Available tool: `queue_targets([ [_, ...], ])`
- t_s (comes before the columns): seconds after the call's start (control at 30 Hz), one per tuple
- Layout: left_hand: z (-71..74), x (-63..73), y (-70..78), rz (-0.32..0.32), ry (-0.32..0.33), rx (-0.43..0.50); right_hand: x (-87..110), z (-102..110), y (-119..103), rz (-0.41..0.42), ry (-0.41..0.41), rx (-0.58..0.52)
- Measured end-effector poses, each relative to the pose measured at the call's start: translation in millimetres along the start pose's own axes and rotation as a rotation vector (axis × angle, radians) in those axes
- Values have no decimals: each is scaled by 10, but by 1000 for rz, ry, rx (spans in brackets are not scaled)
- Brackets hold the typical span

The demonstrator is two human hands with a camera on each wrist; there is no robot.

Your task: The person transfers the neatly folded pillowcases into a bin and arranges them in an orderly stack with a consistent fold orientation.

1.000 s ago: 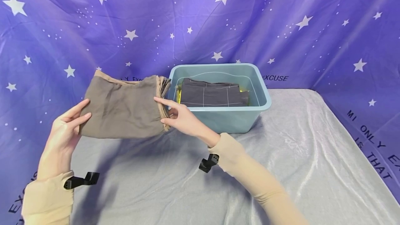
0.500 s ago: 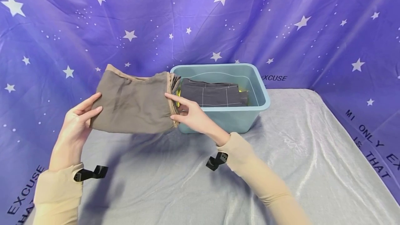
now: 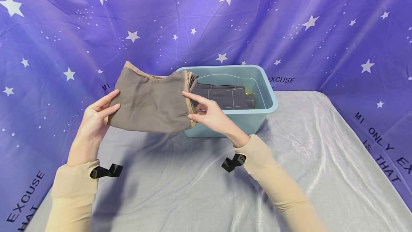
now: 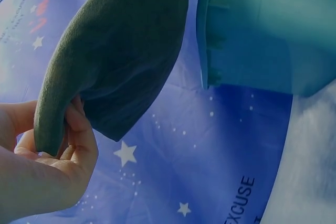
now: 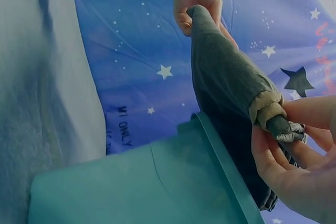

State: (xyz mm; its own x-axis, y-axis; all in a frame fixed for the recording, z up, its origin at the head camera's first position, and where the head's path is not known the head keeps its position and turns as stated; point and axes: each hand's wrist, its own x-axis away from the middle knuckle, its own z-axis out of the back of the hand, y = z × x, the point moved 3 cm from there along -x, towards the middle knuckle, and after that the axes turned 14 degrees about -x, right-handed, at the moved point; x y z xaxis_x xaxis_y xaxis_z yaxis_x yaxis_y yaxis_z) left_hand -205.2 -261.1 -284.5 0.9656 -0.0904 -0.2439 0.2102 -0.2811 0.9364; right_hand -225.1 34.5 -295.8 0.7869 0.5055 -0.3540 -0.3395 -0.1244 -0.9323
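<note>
A folded grey-brown garment with tan edging [image 3: 151,103] is held up in the air between both hands. My left hand [image 3: 94,117] pinches its left side, thumb and fingers on either face of the cloth. At its layered right edge, my right hand [image 3: 210,114] grips the tan trim, as the right wrist view also shows. The garment's right end overlaps the near left corner of a light blue plastic bin [image 3: 235,122] in the head view. Inside the bin lies a folded dark grey cloth with thin white lines [image 3: 222,96], its left part hidden behind the garment.
Something yellow [image 3: 248,91] peeks out beside the dark cloth in the bin. A pale grey velvety cloth [image 3: 289,160] covers the table. Behind hangs a purple curtain with white stars [image 3: 154,17]. Each sleeve carries a black wrist mount [image 3: 106,171].
Both hands have carried the garment to the right and slightly up, so that it now overlaps the bin's left part in the head view. The bin and its contents stay put.
</note>
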Motion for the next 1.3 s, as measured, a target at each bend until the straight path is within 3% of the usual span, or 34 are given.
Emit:
queue_targets([
  [0.73,-433,-299,-198,64,-23,-57,174,491,-113,19,23,86],
  [1.3,-714,-505,-310,66,-62,-98,275,827,-186,5,72,145],
])
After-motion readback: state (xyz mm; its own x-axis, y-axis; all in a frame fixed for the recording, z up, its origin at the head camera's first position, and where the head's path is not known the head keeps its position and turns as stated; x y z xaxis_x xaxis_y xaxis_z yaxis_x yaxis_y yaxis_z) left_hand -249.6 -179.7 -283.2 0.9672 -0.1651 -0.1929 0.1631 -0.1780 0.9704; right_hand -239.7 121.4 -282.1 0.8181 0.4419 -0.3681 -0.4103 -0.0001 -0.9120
